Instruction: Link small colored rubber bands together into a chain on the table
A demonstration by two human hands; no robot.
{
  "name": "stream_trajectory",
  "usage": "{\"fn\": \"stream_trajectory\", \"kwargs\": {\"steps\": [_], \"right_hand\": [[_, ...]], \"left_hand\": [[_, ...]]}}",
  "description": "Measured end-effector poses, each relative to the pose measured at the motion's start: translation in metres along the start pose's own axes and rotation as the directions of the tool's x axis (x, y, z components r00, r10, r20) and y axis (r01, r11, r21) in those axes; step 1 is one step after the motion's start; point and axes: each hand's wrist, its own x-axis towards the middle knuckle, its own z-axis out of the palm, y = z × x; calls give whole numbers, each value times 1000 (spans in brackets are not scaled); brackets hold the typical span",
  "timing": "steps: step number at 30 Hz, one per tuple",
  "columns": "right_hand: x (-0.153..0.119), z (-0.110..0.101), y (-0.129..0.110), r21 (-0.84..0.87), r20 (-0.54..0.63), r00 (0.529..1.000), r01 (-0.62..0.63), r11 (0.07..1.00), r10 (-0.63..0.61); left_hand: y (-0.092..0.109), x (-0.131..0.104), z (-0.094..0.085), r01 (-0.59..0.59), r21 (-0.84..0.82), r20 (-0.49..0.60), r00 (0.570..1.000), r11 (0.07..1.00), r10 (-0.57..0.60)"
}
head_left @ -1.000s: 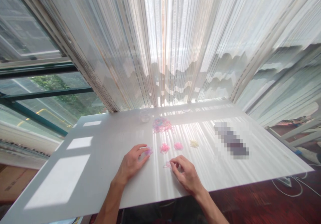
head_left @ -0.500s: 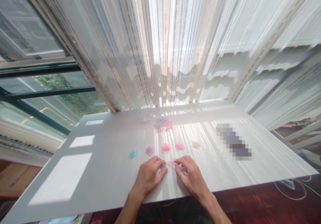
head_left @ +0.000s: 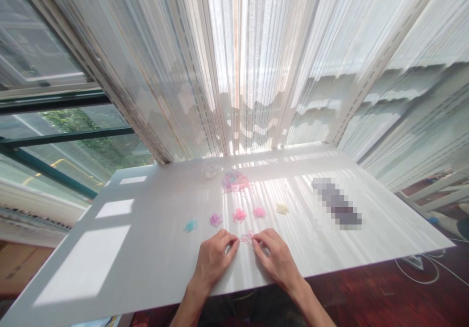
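Note:
In front of me on the white table lies a small loose pile of pale pink-lilac rubber bands [head_left: 246, 238]. My left hand [head_left: 215, 257] is at the pile's left edge, thumb and forefinger pinched together; whatever they hold is too small to make out. At its right edge my right hand [head_left: 274, 257] pinches a pale band. Beyond the hands, small heaps form a row: blue bands [head_left: 190, 225], purple bands [head_left: 216, 219], bright pink bands [head_left: 239, 214], lighter pink bands [head_left: 259, 212] and pale yellow bands [head_left: 282, 208]. Farther back sits a larger mixed-colour pile [head_left: 237, 182].
A clear round container [head_left: 211, 169] stands at the back of the white table [head_left: 161, 268], with a clear lid-like disc [head_left: 271, 160] to its right. A dark blurred-out object [head_left: 337, 204] lies on the right. Sheer curtains [head_left: 249, 73] hang behind the table.
The view has shifted slightly. My left thumb and forefinger have closed from apart into a pinch, and my right fingers have closed at the pale pile, whose bands look more spread.

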Motion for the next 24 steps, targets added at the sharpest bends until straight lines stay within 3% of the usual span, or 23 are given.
{"fn": "stream_trajectory", "kwargs": {"steps": [12, 19, 24], "right_hand": [[0, -2, 1, 7, -2, 1000, 13, 1000, -13], [-1, -3, 2, 65, 5, 998, 59, 996, -59], [-1, -5, 1, 56, 55, 997, 51, 997, -54]], "left_hand": [[3, -1, -6, 18, -95, -30, 999, 995, -21], [5, -5, -2, -104, -207, -3, 994, 973, 105], [5, -6, 3, -99, -252, 6, 995, 963, 104]]}}
